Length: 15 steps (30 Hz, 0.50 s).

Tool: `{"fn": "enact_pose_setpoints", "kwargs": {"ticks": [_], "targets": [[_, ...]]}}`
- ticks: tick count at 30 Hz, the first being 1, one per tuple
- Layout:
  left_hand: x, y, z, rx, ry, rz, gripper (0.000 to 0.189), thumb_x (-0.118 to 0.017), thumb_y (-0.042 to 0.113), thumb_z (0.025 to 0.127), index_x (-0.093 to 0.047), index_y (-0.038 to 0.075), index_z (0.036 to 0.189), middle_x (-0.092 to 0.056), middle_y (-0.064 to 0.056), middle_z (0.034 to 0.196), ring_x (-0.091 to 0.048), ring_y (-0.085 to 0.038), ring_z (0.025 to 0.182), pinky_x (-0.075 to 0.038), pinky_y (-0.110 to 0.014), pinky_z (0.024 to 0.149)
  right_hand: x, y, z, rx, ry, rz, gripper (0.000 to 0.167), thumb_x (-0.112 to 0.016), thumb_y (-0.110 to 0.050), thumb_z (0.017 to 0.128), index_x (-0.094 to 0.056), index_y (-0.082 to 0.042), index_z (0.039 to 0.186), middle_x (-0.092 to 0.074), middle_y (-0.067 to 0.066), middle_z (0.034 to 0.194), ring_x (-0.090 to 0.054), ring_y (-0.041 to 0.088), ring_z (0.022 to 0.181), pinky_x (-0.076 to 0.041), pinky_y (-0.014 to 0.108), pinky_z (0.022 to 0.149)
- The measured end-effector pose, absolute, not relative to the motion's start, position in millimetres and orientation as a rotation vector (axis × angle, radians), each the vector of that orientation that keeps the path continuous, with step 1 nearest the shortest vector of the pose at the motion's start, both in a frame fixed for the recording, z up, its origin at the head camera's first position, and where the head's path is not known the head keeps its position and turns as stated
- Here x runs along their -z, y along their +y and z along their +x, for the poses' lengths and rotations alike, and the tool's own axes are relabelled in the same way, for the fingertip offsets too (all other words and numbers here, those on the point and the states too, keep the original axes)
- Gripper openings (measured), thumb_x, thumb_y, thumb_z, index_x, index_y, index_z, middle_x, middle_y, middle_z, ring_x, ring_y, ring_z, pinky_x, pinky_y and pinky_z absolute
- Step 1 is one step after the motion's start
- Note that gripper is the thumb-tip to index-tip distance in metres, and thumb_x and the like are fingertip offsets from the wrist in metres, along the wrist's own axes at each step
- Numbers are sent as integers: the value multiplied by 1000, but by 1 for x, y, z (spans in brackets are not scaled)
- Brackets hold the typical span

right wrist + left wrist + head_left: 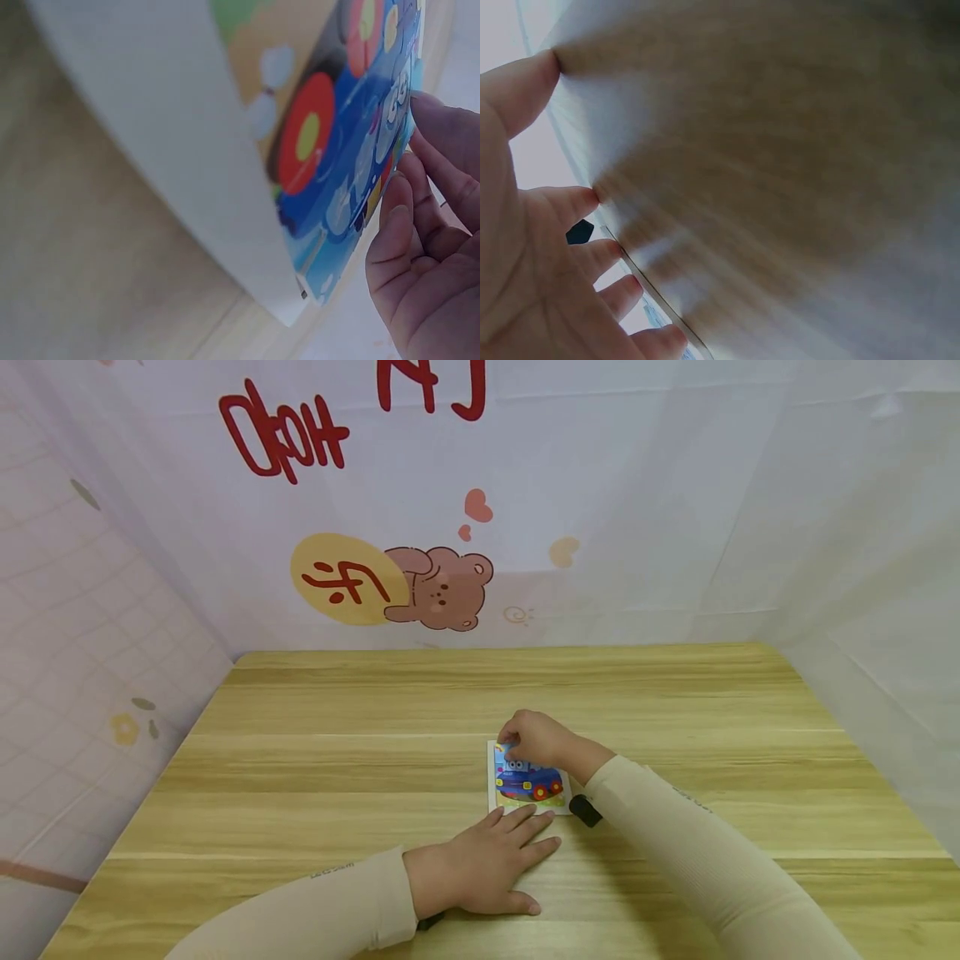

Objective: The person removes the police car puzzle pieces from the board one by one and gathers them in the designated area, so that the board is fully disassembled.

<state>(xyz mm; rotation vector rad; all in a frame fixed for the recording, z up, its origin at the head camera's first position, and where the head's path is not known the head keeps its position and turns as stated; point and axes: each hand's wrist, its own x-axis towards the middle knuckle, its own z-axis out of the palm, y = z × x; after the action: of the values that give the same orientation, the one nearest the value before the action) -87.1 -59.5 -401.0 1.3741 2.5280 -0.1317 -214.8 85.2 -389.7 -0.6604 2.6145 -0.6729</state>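
A small jigsaw puzzle (528, 785) with a white border lies flat on the table, its picture a blue cartoon vehicle with red and yellow wheels. My right hand (536, 739) comes over its upper edge, thumb and fingertips pinching a puzzle piece near the upper left; the fingers hide most of that piece. In the right wrist view, the right hand (435, 217) has its other fingers curled, and a puzzle corner piece (321, 274) sits slightly raised. My left hand (487, 864) rests palm down, fingers spread, fingertips at the puzzle's lower border.
The wooden table (337, 777) extends around the puzzle. Behind it hangs a white cloth (637, 510) printed with a bear and red characters, with more cloth at both sides. A black wrist-camera part (585, 811) sits under the right wrist, beside the puzzle.
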Motion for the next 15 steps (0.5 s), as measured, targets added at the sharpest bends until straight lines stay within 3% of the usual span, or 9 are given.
{"fn": "enact_pose_setpoints", "kwargs": {"ticks": [15], "targets": [[402,-59,-87,129,2535,1371,74,-44,65,92,-29,25,153,-18,-1,161,-19,-22,146,-32,-45,110,390,84,-215,739,2605,-645,12,-72,-9,86,-67,-8,97,-63,2,96,-59,19,94,-49,36,89]]}}
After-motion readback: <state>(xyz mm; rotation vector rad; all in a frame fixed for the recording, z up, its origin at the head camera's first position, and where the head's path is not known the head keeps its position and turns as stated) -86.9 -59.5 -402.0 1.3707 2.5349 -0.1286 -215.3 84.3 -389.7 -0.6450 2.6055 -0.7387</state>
